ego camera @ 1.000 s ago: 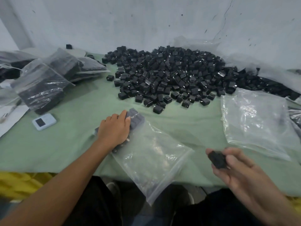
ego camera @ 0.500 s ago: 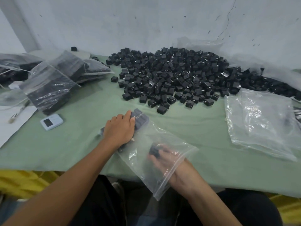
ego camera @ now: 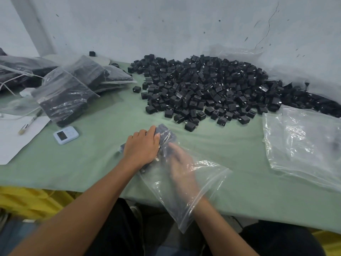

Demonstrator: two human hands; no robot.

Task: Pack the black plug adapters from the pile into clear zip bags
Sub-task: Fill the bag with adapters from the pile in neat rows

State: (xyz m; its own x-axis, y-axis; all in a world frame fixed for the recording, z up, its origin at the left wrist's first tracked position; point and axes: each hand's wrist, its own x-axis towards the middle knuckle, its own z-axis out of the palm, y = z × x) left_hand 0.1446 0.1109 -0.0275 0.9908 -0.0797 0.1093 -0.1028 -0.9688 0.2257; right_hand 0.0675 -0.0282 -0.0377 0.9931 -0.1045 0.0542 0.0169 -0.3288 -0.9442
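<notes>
Plug adapters [ego camera: 212,89] sit piled upper centre, the right end cut off by the frame edge. Zip bag [ego camera: 199,196] lower centre holds a few, mostly hidden under left hand [ego camera: 142,149], which presses palm-down with fingers barely bent. Right hand [ego camera: 181,164] is inside the bag, blurred through plastic; can't tell its grip.

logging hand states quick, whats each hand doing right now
Left hand: open, pressing flat on the far end of the zip bag.
Right hand: inside that bag, blurred through the plastic; cannot tell.

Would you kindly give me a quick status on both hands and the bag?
Left hand pressing the zip bag's filled end. Right hand inside the bag, blurred, grip unclear. Adapter pile beyond, nothing blocking.
</notes>
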